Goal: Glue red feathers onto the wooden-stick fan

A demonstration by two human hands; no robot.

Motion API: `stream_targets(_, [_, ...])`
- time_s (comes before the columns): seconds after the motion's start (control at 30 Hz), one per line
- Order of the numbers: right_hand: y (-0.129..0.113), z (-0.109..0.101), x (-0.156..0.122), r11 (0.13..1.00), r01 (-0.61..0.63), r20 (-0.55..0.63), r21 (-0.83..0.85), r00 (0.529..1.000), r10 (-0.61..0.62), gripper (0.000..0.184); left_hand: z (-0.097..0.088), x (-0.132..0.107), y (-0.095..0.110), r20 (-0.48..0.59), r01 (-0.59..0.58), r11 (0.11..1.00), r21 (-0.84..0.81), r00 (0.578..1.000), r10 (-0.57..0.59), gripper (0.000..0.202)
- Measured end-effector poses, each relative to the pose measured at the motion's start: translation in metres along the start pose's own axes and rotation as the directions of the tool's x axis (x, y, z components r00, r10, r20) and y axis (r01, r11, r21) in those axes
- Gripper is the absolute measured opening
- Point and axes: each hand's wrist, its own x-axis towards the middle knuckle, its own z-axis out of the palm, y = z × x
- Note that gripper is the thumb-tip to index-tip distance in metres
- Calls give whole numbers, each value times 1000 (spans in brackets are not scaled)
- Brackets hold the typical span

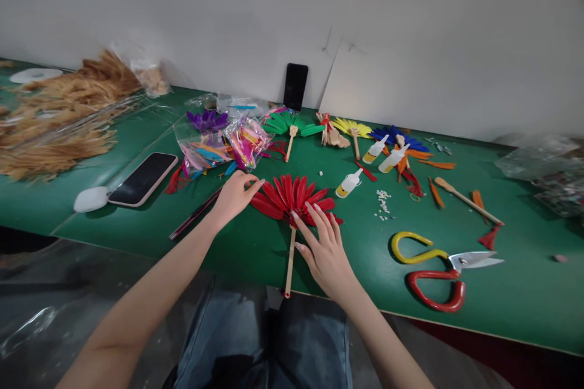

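Left grip [235, 197]: at the outermost left feathers [264, 205] of the red fan [291, 191]; pinching or not, cannot be told. Fan: handle [291, 264] reaching the table's [376, 264] front edge; apparently assembled, feather alignment perhaps unfinished. Right grip [327, 249]: fingers spread across feathers, clasping nothing. Beyond: bare room before scissors [458, 262].

No wording, brand or number can be read. On the green-topped table [524, 292], three small white plastic bottles with pointed nozzles [351, 180] bear yellow labels [341, 191]; one sits nearer the front edge, two nearer the back, their print illegibly small.
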Motion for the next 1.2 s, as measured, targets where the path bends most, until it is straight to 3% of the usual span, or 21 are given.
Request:
stream_targets(0.33, [1, 1, 0, 1000, 6, 5, 2, 1000, -6, 44, 2, 5, 4, 32, -1, 1000, 16, 999, 0, 30])
stream_targets(0.47, [0, 0, 0, 1000, 0, 9, 2, 1000, 0, 44, -6, 13, 6, 10, -79, 997, 22, 997, 78, 28])
stream_targets(0.57, [0, 0, 1, 1000, -1, 8, 0, 1000, 1, 44, -9, 23, 11, 63, -155, 988, 11, 986, 154, 28])
stream_targets(0.8, [-1, 0, 1, 1000, 4, 6, -19, 1000, -4, 45, 3, 46, 32, 155, -221, 974, -43, 962, 225, 29])
stream_targets(1.0, [-1, 0, 1, 1000, 0, 6, -27, 1000, 0, 45, 10, 51, 40, 160, -194, 978, -77, 966, 204, 33])
stream_targets(1.2, [-1, -1, 1, 1000, -3, 4, -29, 1000, 3, 45, 5, 49, 39, 125, -144, 986, -85, 980, 154, 25])
